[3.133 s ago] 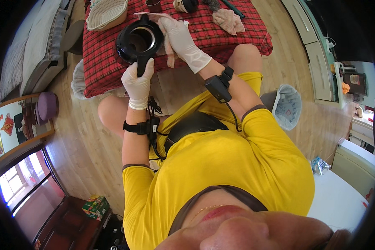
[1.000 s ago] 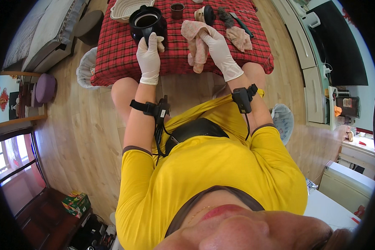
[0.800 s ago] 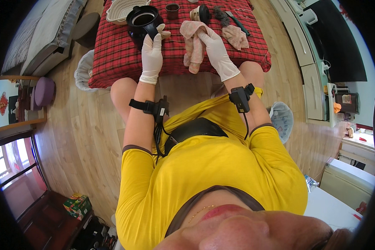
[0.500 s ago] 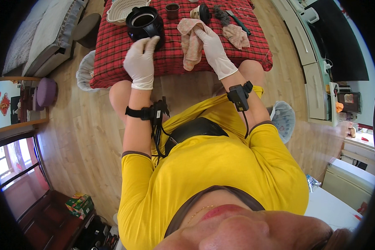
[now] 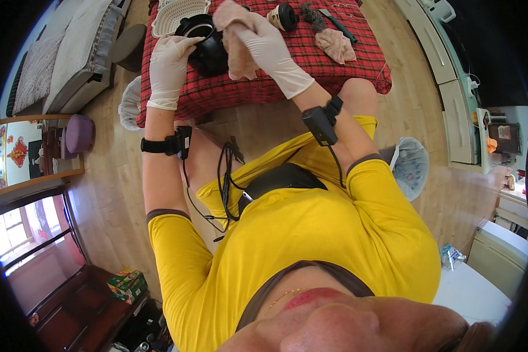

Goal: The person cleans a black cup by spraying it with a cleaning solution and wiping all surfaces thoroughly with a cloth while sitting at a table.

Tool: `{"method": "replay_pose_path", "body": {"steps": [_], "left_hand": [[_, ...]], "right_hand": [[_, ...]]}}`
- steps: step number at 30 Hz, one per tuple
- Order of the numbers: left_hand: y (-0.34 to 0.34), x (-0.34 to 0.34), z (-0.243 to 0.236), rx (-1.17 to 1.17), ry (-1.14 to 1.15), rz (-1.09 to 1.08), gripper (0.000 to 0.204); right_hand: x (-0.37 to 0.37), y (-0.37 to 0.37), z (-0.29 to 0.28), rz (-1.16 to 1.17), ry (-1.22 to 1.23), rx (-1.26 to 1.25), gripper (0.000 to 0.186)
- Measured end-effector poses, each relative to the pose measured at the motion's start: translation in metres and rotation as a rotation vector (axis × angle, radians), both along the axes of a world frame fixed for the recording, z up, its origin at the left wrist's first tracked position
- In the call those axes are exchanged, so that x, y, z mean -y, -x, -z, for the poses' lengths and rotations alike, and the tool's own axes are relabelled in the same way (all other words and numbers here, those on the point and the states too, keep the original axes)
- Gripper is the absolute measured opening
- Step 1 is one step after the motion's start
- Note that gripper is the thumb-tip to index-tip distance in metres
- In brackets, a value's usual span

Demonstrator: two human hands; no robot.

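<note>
My left hand [image 5: 169,66], in a white glove, has its fingers and thumb closed at the near left rim of a glossy black pot [image 5: 212,57]. The pot is on the red plaid tablecloth, its round mouth facing up and away. In my gloved right hand [image 5: 270,51] is a bunched pink patterned cloth [image 5: 239,56], held just right of the pot with one end hanging down. Whether the cloth touches the pot I cannot tell. A small brown cup behind the cloth is mostly hidden.
Behind the pot stands a white woven basket [image 5: 171,17]. A jar with a black end [image 5: 283,17], a grey scouring pad [image 5: 312,16], a green-handled tool [image 5: 339,26] and a second pink cloth [image 5: 336,46] lie at the right. Lined bins [image 5: 130,104] flank the table.
My left hand has moved left and come to the pot's rim, its fingers closing there. The right hand has carried the cloth left, up beside the pot.
</note>
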State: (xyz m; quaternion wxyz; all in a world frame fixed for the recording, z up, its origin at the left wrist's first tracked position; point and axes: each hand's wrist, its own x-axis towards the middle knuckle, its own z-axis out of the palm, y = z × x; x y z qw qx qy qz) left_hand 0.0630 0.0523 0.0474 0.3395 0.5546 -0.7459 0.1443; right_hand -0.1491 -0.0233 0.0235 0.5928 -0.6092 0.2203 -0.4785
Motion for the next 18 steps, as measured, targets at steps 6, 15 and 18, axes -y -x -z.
{"method": "replay_pose_path", "body": {"steps": [6,15,18], "left_hand": [[0.0,0.008,0.015,-0.009,0.08,-0.04,0.006],[0.014,-0.001,0.002,-0.008,0.006,-0.041,0.028],[0.012,0.004,0.004,-0.005,0.021,-0.043,0.023]], "right_hand": [[-0.004,-0.031,0.018,0.228,0.693,-0.296,0.019],[-0.015,-0.023,0.041,0.298,0.809,-0.439,0.015],[-0.012,-0.018,0.048,0.342,0.893,-0.481,0.014]]}}
